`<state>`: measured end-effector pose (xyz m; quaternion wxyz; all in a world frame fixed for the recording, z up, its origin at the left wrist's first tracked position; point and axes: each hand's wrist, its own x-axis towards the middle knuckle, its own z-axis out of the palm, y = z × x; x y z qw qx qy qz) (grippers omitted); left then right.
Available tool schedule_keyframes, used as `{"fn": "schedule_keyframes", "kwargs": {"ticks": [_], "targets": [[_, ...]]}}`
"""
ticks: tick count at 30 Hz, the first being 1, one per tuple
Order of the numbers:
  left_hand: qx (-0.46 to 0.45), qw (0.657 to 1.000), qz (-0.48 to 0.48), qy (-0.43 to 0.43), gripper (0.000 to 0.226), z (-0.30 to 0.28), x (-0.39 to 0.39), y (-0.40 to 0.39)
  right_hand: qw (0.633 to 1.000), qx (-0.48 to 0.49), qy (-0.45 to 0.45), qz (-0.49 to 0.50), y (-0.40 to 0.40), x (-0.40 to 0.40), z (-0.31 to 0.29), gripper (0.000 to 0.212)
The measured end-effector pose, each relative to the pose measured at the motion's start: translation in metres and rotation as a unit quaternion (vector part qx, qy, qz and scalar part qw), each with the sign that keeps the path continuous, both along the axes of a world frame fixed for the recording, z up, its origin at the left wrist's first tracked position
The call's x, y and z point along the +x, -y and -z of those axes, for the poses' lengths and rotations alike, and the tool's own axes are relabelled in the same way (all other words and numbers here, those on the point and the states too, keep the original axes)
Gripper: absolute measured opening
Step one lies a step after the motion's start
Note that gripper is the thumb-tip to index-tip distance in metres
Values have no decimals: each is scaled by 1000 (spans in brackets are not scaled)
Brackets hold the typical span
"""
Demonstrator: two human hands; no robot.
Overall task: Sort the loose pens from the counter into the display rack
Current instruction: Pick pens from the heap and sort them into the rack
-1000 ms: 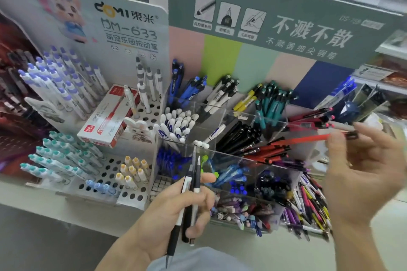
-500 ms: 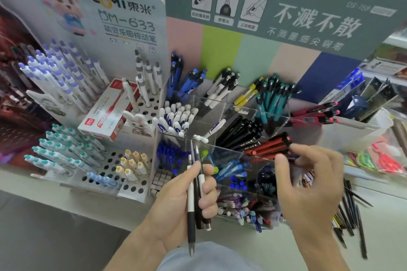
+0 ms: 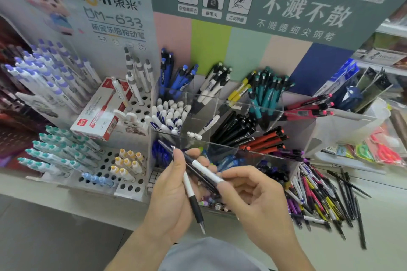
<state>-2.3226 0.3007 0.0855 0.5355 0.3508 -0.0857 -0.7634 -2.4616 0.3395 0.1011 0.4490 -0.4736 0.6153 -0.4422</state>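
The scene is lit evenly and brightly from above; only soft shadows are cast under the hands. Mild glare is seen on the clear rack (image 3: 222, 103) walls. Straight lines are bowed by the wide lens toward the edges. Motion blur is seen at 3 to 5 o'clock on the loose pens (image 3: 326, 196), and at 9 o'clock.

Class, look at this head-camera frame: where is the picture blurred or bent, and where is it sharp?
Head view: wide-angle bending curves the green sign and counter edge; the loose pens at right smear with motion blur; the left hand, right hand and the white-and-black pens they hold are fairly sharp; lighting is even, without harsh glare.
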Motion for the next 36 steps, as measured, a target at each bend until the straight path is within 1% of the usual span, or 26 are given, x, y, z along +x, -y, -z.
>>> {"fn": "schedule_keyframes", "kwargs": {"ticks": [3, 5, 6, 8, 9, 11, 13, 15, 16, 18, 20, 21, 22, 24, 26, 28, 29, 31, 33, 36], "targets": [[10, 998, 44, 39, 48, 1, -2, -2, 994, -44, 55, 82, -1, -6, -4, 21], [16, 997, 55, 60, 48, 3, -3, -4, 986, -77, 57, 136, 0, -13, -9, 9], [20, 996, 58, 62, 45, 5, -2, -4, 983, -86, 49, 153, 0, -18, -13, 10], [33, 996, 68, 54, 40, 8, 1, -4, 982, -99, 26, 158, 2, -32, -19, 22], [41, 995, 75, 43, 40, 9, 3, -4, 984, -100, 12, 145, 4, -38, -23, 25], [47, 994, 90, 32, 40, 9, 5, -3, 994, -81, -11, 76, 7, -47, -27, 23], [41, 992, 104, 54, 33, 6, 4, -3, 999, -38, -9, -15, 12, -48, -26, 17], [27, 991, 112, 69, 30, 2, 3, -4, 997, 3, -3, -79, 18, -46, -21, 7], [6, 990, 115, 82, 30, 2, 2, -6, 995, 20, -7, -98, 21, -44, -20, 8], [-45, 982, 126, 135, 31, 2, 1, -10, 990, 42, -18, -131, 28, -40, -17, 25], [-69, 972, 144, 170, 30, 5, 2, -13, 983, 43, -34, -176, 35, -36, -16, 36], [-78, 968, 150, 186, 31, 6, 2, -14, 978, 36, -50, -199, 37, -34, -15, 36], [-89, 962, 153, 206, 30, 5, 4, -14, 974, 28, -66, -216, 39, -32, -15, 31], [-118, 947, 149, 260, 25, 4, 7, -12, 971, 23, -71, -226, 41, -30, -13, 16], [-138, 938, 143, 283, 19, 0, 9, -11, 974, 26, -57, -218, 42, -32, -10, 7], [-144, 934, 145, 293, 16, -2, 10, -11, 974, 20, -57, -220, 42, -34, -8, 6], [-143, 929, 152, 307, 16, -2, 10, -10, 972, 20, -58, -225, 41, -35, -7, 10], [-140, 912, 175, 343, 22, -1, 11, -8, 969, 28, -63, -239, 41, -38, -7, 19], [-137, 900, 191, 367, 34, 3, 11, -6, 967, 43, -53, -245, 41, -42, -8, 14], [-139, 883, 214, 393, 44, 4, 9, -3, 973, 40, -30, -227, 40, -50, -7, 7]]}}
